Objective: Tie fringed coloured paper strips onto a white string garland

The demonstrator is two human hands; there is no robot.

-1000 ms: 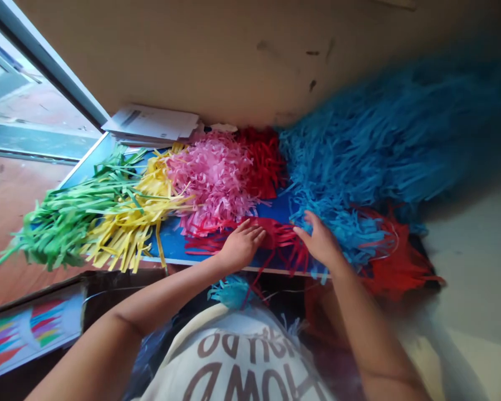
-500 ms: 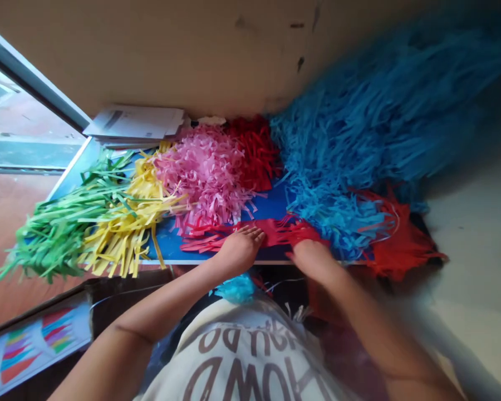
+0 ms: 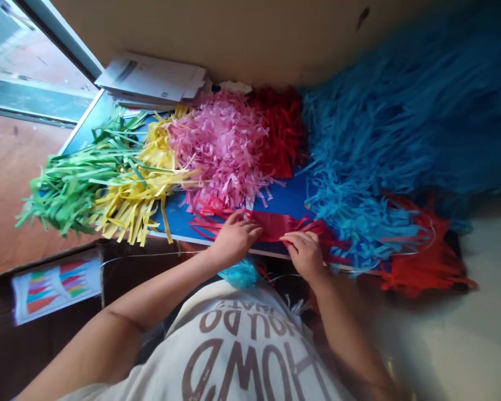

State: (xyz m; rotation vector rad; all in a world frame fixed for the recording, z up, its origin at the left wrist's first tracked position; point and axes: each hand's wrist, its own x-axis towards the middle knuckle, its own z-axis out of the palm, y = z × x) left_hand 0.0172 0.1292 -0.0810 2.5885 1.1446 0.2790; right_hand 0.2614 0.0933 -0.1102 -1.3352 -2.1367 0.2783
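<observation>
- Green paper fringe (image 3: 73, 184): nine o'clock from the crimson fringed strip (image 3: 271, 224), spilling over the end of the blue desk (image 3: 291, 193).
- Yellow paper fringe (image 3: 131, 203): nine o'clock too, nearer, touching the green.
- Paper stack (image 3: 150, 78): between ten and eleven o'clock.
- Pink paper fringe (image 3: 223, 147): eleven o'clock.
- Left hand (image 3: 236, 239): palm down on the strip's left part, fingers slightly bent; whether it grips, I cannot tell.
- Crimson fringed strip: along the desk's near edge, between both hands.
- Dark red fringe (image 3: 281, 133): twelve o'clock.
- Right hand (image 3: 305, 253): half curled, fingertips at the strip's lower edge; a pinch cannot be confirmed.
- Blue fringe heap (image 3: 384, 139): two o'clock.
- Orange-red fringe (image 3: 426, 270): between three and four o'clock.
</observation>
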